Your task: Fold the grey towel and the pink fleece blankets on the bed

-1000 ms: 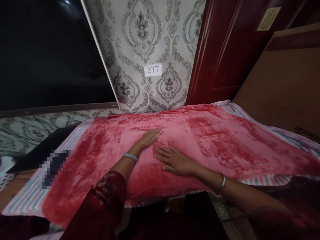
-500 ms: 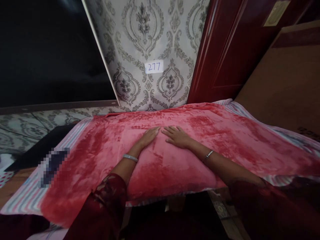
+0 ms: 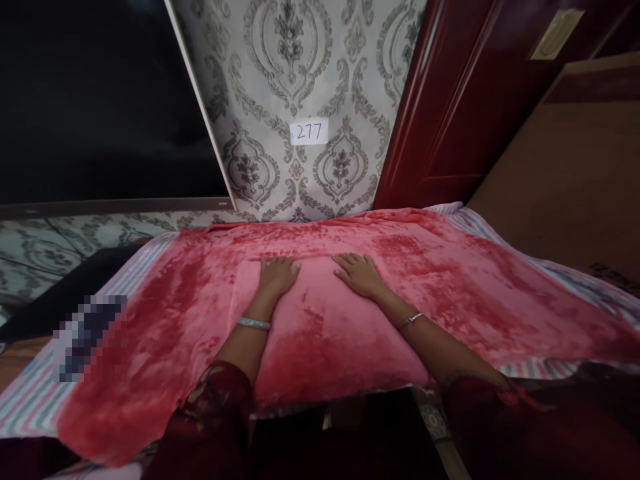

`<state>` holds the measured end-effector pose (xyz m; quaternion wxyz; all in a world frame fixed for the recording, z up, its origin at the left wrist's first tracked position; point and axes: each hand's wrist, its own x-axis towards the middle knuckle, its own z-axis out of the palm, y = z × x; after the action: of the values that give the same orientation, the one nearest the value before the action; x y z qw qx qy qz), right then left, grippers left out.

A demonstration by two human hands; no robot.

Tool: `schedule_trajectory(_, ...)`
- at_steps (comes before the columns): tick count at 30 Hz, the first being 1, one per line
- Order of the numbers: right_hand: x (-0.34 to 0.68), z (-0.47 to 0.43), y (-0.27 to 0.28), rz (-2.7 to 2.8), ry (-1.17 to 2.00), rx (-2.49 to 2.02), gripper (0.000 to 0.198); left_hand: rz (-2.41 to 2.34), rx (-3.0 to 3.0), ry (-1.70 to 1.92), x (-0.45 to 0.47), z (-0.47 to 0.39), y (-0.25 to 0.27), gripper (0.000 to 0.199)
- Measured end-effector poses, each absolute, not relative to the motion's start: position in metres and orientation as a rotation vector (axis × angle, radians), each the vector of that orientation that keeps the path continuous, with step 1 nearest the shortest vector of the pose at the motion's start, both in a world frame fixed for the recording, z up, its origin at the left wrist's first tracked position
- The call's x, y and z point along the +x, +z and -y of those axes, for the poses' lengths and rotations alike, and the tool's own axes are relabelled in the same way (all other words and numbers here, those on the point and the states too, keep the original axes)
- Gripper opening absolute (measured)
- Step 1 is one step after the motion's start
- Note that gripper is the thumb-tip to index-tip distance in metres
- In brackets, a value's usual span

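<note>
Both hands rest palm down on a plump pink-red plush piece (image 3: 315, 340), whose far edge runs just past my fingertips. Whether it is a separate folded cloth or part of the spread below, I cannot tell. My left hand (image 3: 279, 275) lies near its far left corner, fingers stretched forward. Near the far right corner is my right hand (image 3: 359, 273), flat with its fingers slightly spread. Under and around the piece, a red plush blanket (image 3: 175, 320) covers the surface.
A striped cloth (image 3: 135, 270) shows beneath the blanket at both sides. Behind stand a patterned wall with a paper label (image 3: 309, 131) reading 277, a dark screen (image 3: 100, 100) at left, a dark red door (image 3: 450, 113), and a cardboard box (image 3: 565, 180) at right. A blurred patch covers something at left.
My hands have moved apart from near the middle of the plush piece. The left hand has slid left; the right hand has shifted slightly right. The view has shifted a little.
</note>
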<state>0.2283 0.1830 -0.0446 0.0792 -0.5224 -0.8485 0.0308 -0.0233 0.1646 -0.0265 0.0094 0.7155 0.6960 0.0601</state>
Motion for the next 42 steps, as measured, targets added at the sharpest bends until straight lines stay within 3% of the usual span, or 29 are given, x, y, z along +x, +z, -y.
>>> schedule_trajectory(12,0.232,-0.185,-0.047,2.566,0.075,-1.516,0.060,-2.271,1.978,0.199,-0.071,-0.145,0.005,0.055)
schedule_trajectory(17,0.225,-0.182,-0.028,2.599,0.179,-1.537,0.060,-2.031,2.404,0.392,-0.061,-0.062,0.002,0.055)
schedule_trajectory(23,0.167,-0.125,-0.011,2.949,0.300,-0.686,0.055,-1.565,2.859,0.674,-0.041,0.044,-0.050,0.046)
schedule_trajectory(27,0.133,-0.113,-0.026,3.051,0.322,-0.378,0.053,-1.673,2.853,0.722,-0.031,0.059,-0.074,0.050)
schedule_trajectory(36,0.118,-0.187,-0.027,2.951,0.249,-1.011,0.062,-1.679,2.754,0.775,-0.028,0.062,-0.079,0.047)
schedule_trajectory(42,0.118,-0.193,-0.037,2.894,0.337,-1.028,0.062,-1.701,2.722,0.799,-0.026,0.064,-0.078,0.046)
